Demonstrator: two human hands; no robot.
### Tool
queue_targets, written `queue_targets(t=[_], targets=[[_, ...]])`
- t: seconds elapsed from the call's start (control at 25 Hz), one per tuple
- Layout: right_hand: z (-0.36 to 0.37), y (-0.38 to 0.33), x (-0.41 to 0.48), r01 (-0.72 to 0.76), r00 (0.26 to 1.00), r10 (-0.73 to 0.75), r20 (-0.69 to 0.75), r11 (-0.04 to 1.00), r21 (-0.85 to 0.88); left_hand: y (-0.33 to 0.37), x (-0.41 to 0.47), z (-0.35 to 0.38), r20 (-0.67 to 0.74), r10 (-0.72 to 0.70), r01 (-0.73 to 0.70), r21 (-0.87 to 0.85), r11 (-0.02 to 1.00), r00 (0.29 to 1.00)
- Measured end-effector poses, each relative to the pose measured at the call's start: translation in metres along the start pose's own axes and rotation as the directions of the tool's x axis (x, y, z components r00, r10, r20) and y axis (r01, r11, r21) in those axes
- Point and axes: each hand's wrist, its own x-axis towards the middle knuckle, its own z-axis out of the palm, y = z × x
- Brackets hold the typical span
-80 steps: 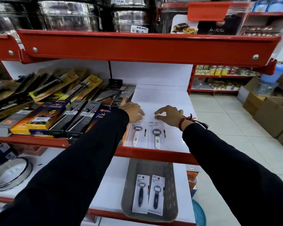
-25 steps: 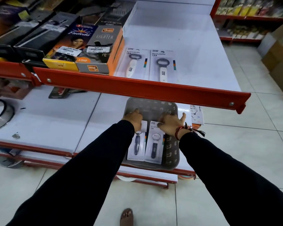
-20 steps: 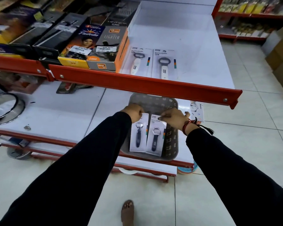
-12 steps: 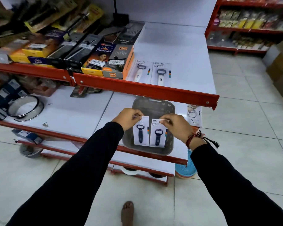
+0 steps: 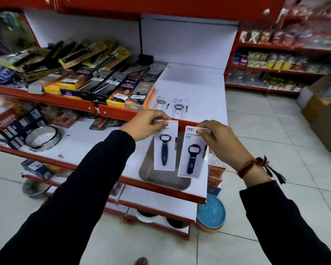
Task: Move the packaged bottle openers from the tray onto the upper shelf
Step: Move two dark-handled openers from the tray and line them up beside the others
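- Left hand [image 5: 145, 124] and right hand [image 5: 216, 139] each pinched a carded bottle opener at mid-frame.
- Grey tray [image 5: 161, 180] sat on the white lower shelf [image 5: 88, 138] below; tiled floor [image 5: 271, 131] at right.

I see two dark-handled bottle openers on white cards, left card [image 5: 165, 148] and right card [image 5: 191, 153], both upright in the air above the grey tray [image 5: 161, 180]. Two white-handled carded openers [image 5: 177, 109] lie flat, side by side, on the upper shelf [image 5: 199, 92]
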Motion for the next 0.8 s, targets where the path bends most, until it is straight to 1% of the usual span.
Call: queue_targets(t=[0.08, 0.16, 0.28, 0.36, 0.44, 0.56, 0.68, 0.8], targets=[[-0.032, -0.004, 0.012, -0.006, 0.999, 0.006, -0.045, 1.000, -0.004, 0.018, 0.020, -0.014, -0.030, 0.069, -0.069, 0.019, 0.997, 0.997], [-0.061, -0.001, 0.028, -0.032, 0.996, 0.032, -0.080, 0.999, -0.007, 0.032, 0.047, -0.025, -0.040, 0.111, -0.112, -0.006, 0.994, 0.993], [-0.093, 0.014, 0.064, -0.085, 0.992, 0.082, -0.093, 0.996, -0.022, 0.048, 0.096, -0.038, -0.032, 0.100, -0.102, -0.085, 0.991, 0.995], [-0.107, 0.027, 0.091, -0.106, 0.991, 0.101, -0.087, 0.993, -0.054, 0.059, 0.131, -0.040, -0.019, 0.095, -0.096, -0.087, 0.992, 0.995], [-0.114, 0.038, 0.116, -0.145, 0.988, 0.139, -0.070, 0.986, -0.084, 0.065, 0.163, -0.038, 0.008, 0.060, -0.059, -0.090, 0.994, 0.998], [-0.115, 0.058, 0.152, -0.230, 0.973, 0.230, -0.004, 0.973, -0.030, 0.061, 0.209, -0.028, 0.086, -0.024, 0.030, -0.065, 0.997, 0.996], [-0.101, 0.083, 0.181, -0.364, 0.925, 0.365, 0.105, 0.931, -0.025, 0.038, 0.245, -0.009, 0.169, -0.105, 0.116, -0.058, 0.992, 0.980], [-0.082, 0.105, 0.195, -0.431, 0.882, 0.434, 0.182, 0.901, -0.058, 0.014, 0.261, 0.012, 0.221, -0.183, 0.195, -0.033, 0.980, 0.958]])
